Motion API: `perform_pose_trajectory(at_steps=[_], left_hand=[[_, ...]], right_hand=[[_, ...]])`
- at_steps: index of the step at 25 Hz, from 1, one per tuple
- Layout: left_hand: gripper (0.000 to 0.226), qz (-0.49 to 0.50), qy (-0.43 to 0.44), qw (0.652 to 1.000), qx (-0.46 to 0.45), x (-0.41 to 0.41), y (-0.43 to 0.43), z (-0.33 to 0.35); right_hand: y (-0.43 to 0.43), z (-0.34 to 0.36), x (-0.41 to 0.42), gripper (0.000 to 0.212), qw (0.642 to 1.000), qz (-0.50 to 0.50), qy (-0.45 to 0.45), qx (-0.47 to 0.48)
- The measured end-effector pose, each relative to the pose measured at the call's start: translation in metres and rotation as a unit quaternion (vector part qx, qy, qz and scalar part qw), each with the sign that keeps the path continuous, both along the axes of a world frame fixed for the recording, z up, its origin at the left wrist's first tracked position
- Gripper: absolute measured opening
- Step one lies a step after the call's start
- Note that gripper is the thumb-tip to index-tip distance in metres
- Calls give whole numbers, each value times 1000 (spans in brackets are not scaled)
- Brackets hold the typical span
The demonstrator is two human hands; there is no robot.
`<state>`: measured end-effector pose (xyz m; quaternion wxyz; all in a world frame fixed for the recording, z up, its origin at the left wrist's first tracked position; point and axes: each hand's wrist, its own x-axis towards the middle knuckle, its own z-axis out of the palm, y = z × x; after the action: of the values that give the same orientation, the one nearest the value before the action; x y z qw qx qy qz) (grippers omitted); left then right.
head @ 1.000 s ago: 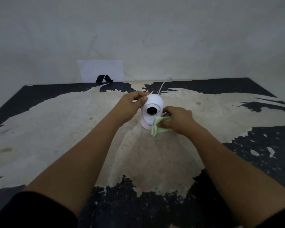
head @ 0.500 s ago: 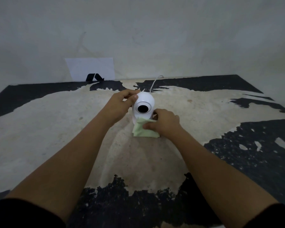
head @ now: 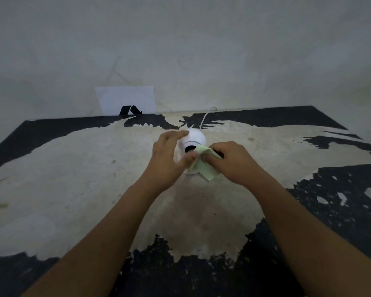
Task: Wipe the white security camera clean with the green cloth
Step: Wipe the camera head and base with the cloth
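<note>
The white security camera [head: 197, 137] stands upright on the worn table [head: 73, 168], its dark lens facing me. My left hand [head: 169, 155] cups the camera's left side, fingers over the top of the head and thumb low at the front, touching the cloth's edge. My right hand [head: 231, 161] pinches the light green cloth [head: 204, 168] and presses it against the camera's front right, just beside the lens. The cloth hangs down over the camera's base, which is mostly hidden.
A thin white cable [head: 206, 116] runs from behind the camera to the table's far edge by the wall. A white paper sheet [head: 126, 97] with a black mark leans on the wall at the back left. The tabletop is black with large worn pale patches.
My right hand has lifted the cloth from the camera's base up to beside the lens. My left hand has slid down from the top of the head, its thumb now meeting the cloth.
</note>
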<state>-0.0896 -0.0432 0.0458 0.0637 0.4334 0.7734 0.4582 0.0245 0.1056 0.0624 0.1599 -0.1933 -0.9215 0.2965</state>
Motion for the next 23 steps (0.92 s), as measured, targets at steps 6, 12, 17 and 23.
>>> perform_pose_trajectory(at_steps=[6, 12, 17, 23], left_hand=[[12, 58, 58, 996, 27, -2, -2, -17], [12, 98, -48, 992, 61, -16, 17, -12], [28, 88, -67, 989, 97, -16, 30, -13], [60, 108, -43, 989, 89, -11, 46, -20]], right_hand=[[2, 11, -3, 20, 992, 38, 5, -117], [15, 18, -40, 27, 947, -30, 63, -313], [17, 13, -52, 20, 932, -60, 60, -353], [20, 14, -53, 12, 923, -56, 49, -376]])
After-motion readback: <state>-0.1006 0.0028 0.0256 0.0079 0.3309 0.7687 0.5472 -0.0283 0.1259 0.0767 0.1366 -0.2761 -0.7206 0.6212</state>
